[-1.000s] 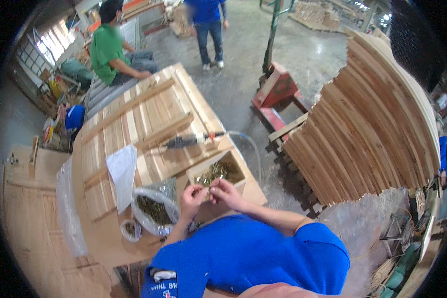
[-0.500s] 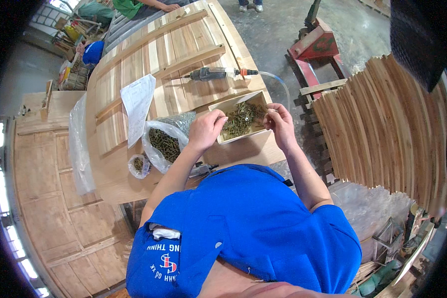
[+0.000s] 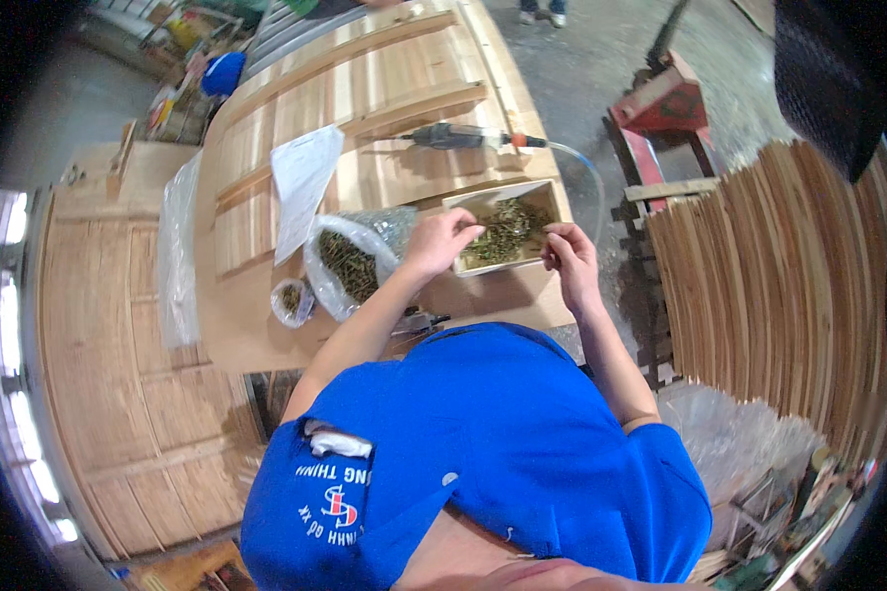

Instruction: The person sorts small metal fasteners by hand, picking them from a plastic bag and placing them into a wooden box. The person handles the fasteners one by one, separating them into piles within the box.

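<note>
A shallow light-wood box (image 3: 493,269) holding many small brassy screws (image 3: 511,231) sits on the table in front of me. My left hand (image 3: 444,240) reaches over the box's left side, its thumb and fingers closed in a pinch; what they hold, if anything, is too small to make out. At the right side of the box, my right hand (image 3: 572,259) has its fingers curled and fingertips together, also on something I cannot make out. Left of the box, beside my left forearm, lies an open clear plastic bag (image 3: 327,286) of similar screws, with a smaller bag (image 3: 292,301) next to it.
A pneumatic screwdriver (image 3: 458,136) with a hose lies beyond the box on a slatted wooden panel (image 3: 384,74). A paper sheet (image 3: 306,187) rests at left. To the right stand stacked wooden boards (image 3: 769,295) and a red pallet jack (image 3: 663,103). Another person's shoes (image 3: 542,18) show far off.
The whole view has shifted, so the table and box appear farther right. My right hand has come slightly nearer to me along the box's right side; my left stays at its left side.
</note>
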`<state>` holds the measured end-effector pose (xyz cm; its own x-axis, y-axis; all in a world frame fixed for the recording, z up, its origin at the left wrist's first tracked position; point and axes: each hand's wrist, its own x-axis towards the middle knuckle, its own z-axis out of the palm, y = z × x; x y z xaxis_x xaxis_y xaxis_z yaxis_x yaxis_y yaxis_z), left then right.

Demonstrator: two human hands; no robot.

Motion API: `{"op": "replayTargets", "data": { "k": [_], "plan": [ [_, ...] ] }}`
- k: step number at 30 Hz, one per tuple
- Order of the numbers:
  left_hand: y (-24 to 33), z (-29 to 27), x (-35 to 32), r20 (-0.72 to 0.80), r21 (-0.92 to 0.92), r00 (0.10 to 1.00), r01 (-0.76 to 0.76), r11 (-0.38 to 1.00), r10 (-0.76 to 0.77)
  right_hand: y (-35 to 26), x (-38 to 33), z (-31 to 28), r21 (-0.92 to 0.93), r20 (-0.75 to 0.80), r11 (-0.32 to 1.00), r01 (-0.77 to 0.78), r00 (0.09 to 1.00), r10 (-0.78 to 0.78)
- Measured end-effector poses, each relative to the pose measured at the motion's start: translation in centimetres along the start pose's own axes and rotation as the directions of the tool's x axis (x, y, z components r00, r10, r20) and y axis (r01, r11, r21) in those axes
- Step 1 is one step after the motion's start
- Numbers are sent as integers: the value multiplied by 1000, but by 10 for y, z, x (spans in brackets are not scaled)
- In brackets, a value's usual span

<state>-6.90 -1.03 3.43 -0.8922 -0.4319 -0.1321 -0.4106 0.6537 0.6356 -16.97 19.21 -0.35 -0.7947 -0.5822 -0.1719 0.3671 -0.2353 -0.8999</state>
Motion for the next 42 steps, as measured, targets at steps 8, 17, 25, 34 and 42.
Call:
{"op": "replayTargets", "data": {
  "k": [8, 17, 25, 34, 42],
  "plan": [
    [-31, 2, -35, 241, -891, 962, 271, 365, -126, 1, -22, 33, -151, 137, 988, 15, 991, 6],
    [-139, -73, -137, 185, -814, 976, 86, -574, -117, 54, -31, 167, -433, 583, 862, 263, 811, 46],
    [-206, -118, -209, 248, -565, 910, -142, -813, -331, 110, 7, 284, -572, 813, 134, 809, 581, -40],
    [-240, -138, -206, 298, -406, 953, 186, -895, 63, 128, 14, 323, -710, 693, -254, 657, 715, -89],
    [-240, -139, -169, 392, -886, 920, 381, -264, 14, 130, 13, 329, -760, 626, -272, 590, 778, -61]
  ]
}}
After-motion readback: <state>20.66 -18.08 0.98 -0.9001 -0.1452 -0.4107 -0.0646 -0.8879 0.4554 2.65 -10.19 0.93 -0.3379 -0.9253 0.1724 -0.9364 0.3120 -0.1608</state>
